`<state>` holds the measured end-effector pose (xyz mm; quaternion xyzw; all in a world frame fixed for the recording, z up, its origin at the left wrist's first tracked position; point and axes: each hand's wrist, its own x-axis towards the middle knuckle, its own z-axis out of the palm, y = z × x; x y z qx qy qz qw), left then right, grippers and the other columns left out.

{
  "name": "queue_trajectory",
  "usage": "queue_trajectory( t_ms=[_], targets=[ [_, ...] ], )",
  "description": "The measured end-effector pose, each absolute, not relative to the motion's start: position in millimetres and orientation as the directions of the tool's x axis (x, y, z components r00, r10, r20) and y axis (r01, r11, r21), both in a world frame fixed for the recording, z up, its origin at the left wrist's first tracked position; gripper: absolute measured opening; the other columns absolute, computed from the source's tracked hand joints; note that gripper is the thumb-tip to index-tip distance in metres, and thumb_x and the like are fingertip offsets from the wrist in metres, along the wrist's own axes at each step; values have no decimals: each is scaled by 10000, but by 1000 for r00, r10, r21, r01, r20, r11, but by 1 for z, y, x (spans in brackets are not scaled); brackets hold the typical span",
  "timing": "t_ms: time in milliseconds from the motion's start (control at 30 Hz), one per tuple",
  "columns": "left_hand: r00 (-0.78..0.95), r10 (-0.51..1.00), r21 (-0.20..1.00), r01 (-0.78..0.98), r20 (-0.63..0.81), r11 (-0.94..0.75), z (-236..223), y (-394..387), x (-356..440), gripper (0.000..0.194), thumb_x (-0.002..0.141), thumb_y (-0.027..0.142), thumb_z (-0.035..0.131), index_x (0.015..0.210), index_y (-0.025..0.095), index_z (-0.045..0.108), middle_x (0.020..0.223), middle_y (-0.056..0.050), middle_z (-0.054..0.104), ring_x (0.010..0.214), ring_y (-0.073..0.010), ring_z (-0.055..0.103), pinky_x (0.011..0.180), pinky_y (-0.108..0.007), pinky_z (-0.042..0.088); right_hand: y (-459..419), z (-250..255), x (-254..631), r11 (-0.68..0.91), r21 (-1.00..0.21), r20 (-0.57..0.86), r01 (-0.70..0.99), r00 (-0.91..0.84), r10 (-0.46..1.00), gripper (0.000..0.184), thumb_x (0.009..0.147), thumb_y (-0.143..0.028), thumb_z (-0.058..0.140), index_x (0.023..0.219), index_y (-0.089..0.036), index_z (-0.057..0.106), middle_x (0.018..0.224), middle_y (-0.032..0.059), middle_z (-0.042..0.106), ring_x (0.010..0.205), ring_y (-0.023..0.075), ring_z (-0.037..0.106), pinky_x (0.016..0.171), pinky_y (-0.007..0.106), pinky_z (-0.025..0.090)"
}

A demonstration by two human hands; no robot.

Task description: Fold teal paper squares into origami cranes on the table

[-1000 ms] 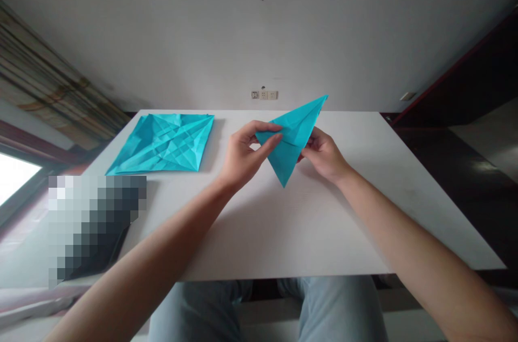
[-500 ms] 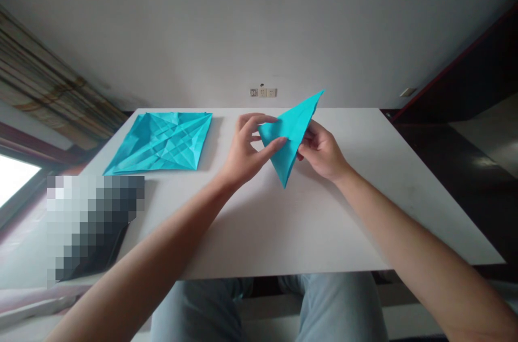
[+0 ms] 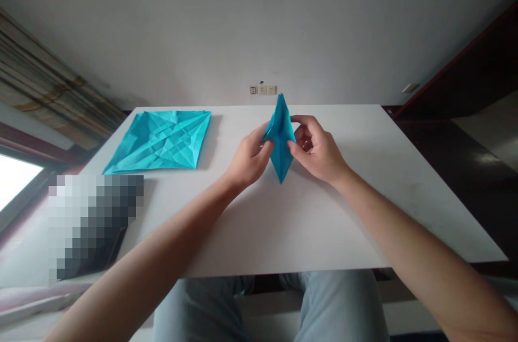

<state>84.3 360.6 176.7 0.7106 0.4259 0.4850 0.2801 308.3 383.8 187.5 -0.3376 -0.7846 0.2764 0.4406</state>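
Note:
A blue folded paper (image 3: 281, 156), narrow and diamond-shaped with a crease down its middle, is held up over the white table (image 3: 259, 245). My left hand (image 3: 253, 153) pinches its left corner, thumb in front and the other fingers partly hidden behind. At the right corner, my right hand (image 3: 318, 148) has its thumb on the front face and its index finger along the back edge. One point of the paper faces up toward the wall, the other down toward me.
A creased blue paper sheet (image 3: 162, 139) lies at the table's back left. Nearer me on the left sits a dark object (image 3: 101, 228), blurred by pixelation. Sockets (image 3: 262, 90) are on the wall behind, and a curtain (image 3: 44, 83) hangs at the left.
The folded paper has turned from a wide, slanted triangle to an upright narrow diamond with another face toward me. My left hand has shifted its grip to the left corner; the right thumb came round front.

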Motion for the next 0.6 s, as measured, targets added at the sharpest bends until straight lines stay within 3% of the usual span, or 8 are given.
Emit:
queue_trajectory(
  t_ms=[67, 167, 233, 333, 467, 600],
  targets=[
    [155, 852, 744, 425, 501, -515, 177, 357, 85, 360, 1126, 193, 531, 1278, 168, 857, 1076, -62, 857, 938, -191, 771, 869, -285, 629, 385, 183, 307, 592, -726, 478, 350, -361, 801, 582, 976, -263, 768, 1530, -292, 592, 935, -16, 719, 726, 194, 665, 672, 348, 559],
    [236, 750, 578, 511, 617, -636, 171, 351, 87, 429, 1187, 222, 536, 1515, 193, 811, 1399, -120, 865, 1189, -237, 840, 1007, -312, 672, 387, 175, 302, 519, -758, 425, 395, -305, 852, 648, 961, -320, 781, 1578, -238, 601, 1138, 84, 805, 875, 262, 760, 762, 420, 651],
    [294, 662, 450, 543, 689, -709, 166, 347, 90, 483, 1209, 212, 531, 1645, 229, 739, 1610, -141, 786, 1409, -281, 804, 1141, -363, 671, 388, 172, 298, 496, -797, 419, 345, -276, 865, 646, 998, -354, 741, 1621, -226, 623, 1401, 160, 803, 1181, 338, 807, 983, 505, 709],
    [327, 558, 318, 562, 763, -763, 164, 342, 95, 536, 1217, 209, 556, 1732, 313, 659, 1739, -135, 689, 1510, -310, 753, 1184, -419, 681, 385, 174, 293, 502, -840, 445, 205, -267, 855, 656, 1038, -324, 682, 1690, -278, 630, 1693, 126, 709, 1561, 359, 690, 1341, 577, 579],
    [292, 546, 310, 577, 785, -755, 165, 340, 100, 737, 1177, 246, 636, 1875, 377, 440, 1850, -171, 512, 1653, -402, 601, 1189, -507, 691, 379, 185, 293, 579, -806, 539, 123, -253, 804, 691, 1070, -319, 682, 1756, -372, 615, 1857, -8, 589, 1746, 319, 532, 1458, 527, 477],
    [275, 603, 381, 566, 749, -731, 162, 341, 101, 962, 1149, 249, 655, 1957, 362, 145, 1944, -196, 339, 1778, -474, 420, 1336, -640, 586, 376, 190, 296, 646, -754, 608, 119, -247, 754, 588, 1105, -354, 669, 1690, -380, 707, 1779, -26, 678, 1711, 322, 582, 1447, 552, 491]
  ],
)
